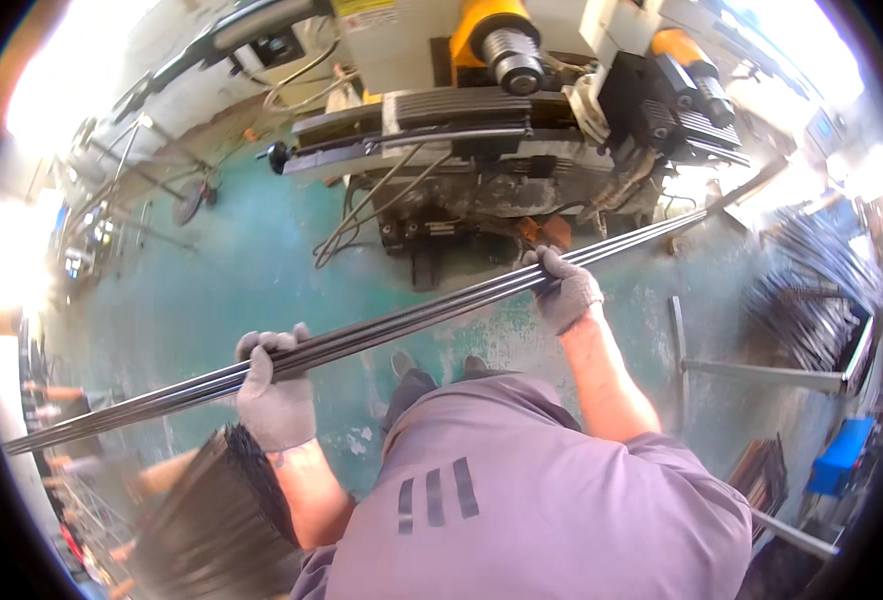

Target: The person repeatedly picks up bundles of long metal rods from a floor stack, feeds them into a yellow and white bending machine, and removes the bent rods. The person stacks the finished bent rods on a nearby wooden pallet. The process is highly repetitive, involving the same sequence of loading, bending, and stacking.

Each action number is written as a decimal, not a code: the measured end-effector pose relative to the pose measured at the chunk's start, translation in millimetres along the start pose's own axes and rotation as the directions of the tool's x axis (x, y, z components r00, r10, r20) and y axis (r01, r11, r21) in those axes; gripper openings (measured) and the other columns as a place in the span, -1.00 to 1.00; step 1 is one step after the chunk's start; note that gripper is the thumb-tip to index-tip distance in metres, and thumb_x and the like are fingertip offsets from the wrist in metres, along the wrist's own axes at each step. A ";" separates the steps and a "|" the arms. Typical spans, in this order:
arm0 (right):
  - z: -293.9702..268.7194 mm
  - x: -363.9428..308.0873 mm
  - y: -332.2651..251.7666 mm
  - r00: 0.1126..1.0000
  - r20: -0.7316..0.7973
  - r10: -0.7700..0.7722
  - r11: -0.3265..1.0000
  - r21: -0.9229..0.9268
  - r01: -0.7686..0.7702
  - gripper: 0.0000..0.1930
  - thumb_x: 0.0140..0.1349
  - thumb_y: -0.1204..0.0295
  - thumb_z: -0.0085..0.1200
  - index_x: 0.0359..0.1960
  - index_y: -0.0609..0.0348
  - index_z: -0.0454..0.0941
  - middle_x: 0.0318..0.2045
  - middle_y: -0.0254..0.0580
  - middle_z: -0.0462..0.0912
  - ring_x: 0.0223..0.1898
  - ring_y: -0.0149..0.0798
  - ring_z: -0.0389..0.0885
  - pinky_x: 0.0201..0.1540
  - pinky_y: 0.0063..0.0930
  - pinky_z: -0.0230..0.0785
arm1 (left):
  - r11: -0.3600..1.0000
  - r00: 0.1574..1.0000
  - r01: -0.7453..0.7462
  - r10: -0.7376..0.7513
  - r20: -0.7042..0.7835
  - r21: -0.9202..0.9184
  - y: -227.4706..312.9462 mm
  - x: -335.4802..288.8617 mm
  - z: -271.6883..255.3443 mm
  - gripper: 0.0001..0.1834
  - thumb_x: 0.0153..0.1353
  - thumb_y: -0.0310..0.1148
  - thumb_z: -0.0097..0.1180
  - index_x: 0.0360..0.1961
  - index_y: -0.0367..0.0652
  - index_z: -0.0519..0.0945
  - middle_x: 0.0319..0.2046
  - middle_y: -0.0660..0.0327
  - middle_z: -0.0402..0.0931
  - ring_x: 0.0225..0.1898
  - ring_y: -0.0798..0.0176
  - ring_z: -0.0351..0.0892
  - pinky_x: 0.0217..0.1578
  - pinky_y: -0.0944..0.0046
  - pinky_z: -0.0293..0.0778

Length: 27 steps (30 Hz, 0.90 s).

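Observation:
A bundle of long thin dark metal bars (412, 318) stretches across in front of me, from the low left up to the far right. My left hand (276, 388), in a grey work glove, is wrapped round the bundle left of the middle. Farther along to the right, my right hand (568, 292), gloved likewise, grips the same bars. The bundle hangs over the floor at a slant, its right end near the machine's right side. Palms and some fingers are hidden behind or under the bars.
Ahead stands a machine (452, 135) with an orange-and-metal spindle head (507, 55) and hanging cables. Dark bars lie piled at the right (812, 280) beside a metal frame (762, 375). Another dark stack (217, 520) is at my lower left. A blue box (842, 457) sits lower right.

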State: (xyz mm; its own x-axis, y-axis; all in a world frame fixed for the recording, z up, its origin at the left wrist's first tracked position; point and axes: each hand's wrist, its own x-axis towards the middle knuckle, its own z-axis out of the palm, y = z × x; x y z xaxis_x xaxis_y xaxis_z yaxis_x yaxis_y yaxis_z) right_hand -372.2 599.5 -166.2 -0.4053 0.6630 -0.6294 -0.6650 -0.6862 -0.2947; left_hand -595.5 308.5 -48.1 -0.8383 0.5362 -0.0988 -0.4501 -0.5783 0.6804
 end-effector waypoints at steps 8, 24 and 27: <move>9.5 54.1 -139.8 0.818 -0.071 -0.571 0.817 -0.151 0.557 -0.69 0.36 0.34 0.11 -0.10 0.42 0.48 -0.24 -0.07 0.65 -0.20 -0.16 0.66 -0.01 -0.36 0.59 | 0.975 0.973 -0.199 0.184 0.141 0.100 81.5 150.3 -42.7 -0.77 0.34 -0.46 -0.02 -0.03 -0.33 0.42 -0.17 0.08 0.49 0.00 0.08 0.46 0.23 0.05 0.34; 147.6 145.2 -117.0 0.783 -0.257 -0.567 0.813 -0.328 0.481 -0.80 0.30 0.31 0.23 -0.31 0.21 0.59 -0.42 -0.21 0.68 -0.45 -0.18 0.65 -0.41 -0.27 0.49 | 0.953 0.937 0.298 -0.303 0.174 0.052 -34.2 349.1 -15.8 -0.62 0.47 -0.24 -0.14 0.00 -0.41 0.49 -0.01 -0.07 0.55 0.07 -0.06 0.53 0.19 -0.04 0.42; 141.3 180.9 -158.6 0.779 -0.292 -0.555 0.818 -0.358 0.450 -0.80 0.28 0.32 0.24 -0.34 0.21 0.59 -0.43 -0.18 0.68 -0.43 -0.17 0.67 -0.40 -0.28 0.50 | 0.967 0.962 0.253 -0.256 0.098 0.045 -11.4 377.6 -30.1 -0.60 0.48 -0.25 -0.16 0.00 -0.43 0.50 -0.01 -0.06 0.56 0.07 -0.08 0.53 0.19 -0.06 0.43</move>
State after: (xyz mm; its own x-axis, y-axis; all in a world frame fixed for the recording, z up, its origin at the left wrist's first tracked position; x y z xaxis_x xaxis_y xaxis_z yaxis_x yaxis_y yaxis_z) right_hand -428.7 870.5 -131.8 0.2366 0.8102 -0.5363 -0.5022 -0.3705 -0.7814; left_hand -916.1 499.0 -115.0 -0.6608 0.7240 -0.1979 -0.6330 -0.3960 0.6651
